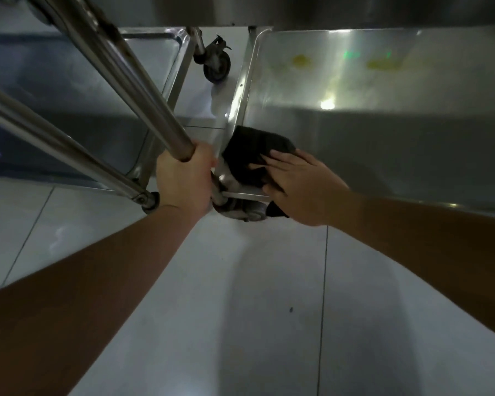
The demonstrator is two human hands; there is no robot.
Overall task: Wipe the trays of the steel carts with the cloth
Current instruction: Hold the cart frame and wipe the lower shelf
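A dark cloth (250,155) lies over the near left corner of the bottom steel tray (383,132) of the right-hand cart. My right hand (300,184) presses flat on the cloth, fingers straight and pointing left. Two yellowish stains (301,60) mark the far part of this tray. My left hand (185,181) grips the cart's upright steel post (143,87) just above the tray corner. A second cart's bottom tray (69,90) shows at the left behind the post.
A handle bar (55,144) of the left cart slants across the left side. Caster wheels sit under the near corner (240,212) and further back (216,64) between the carts. Pale tiled floor (240,310) fills the foreground.
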